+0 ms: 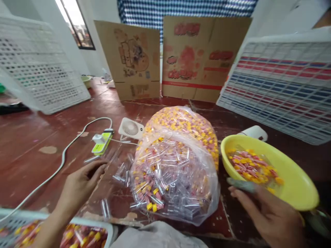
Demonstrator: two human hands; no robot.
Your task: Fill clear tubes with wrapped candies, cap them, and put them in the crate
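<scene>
My left hand is over the table, left of a clear plastic bag. Its thumb and index tips meet in a pinch, and blur hides what may be between them. Loose clear plastic tubes lie by the fingertips. The open bag holds many clear tubes and small pink pieces with yellow caps. My right hand is at the near rim of a yellow basin, fingers closed together, a grey-green covering on one finger. What it holds, if anything, is unclear. Inside the basin are pink-and-yellow pieces.
A white fan and a green-and-white power strip with a white cable sit left of the bag. A pale basket of capped pieces is at front left. Cardboard and white crates stand behind.
</scene>
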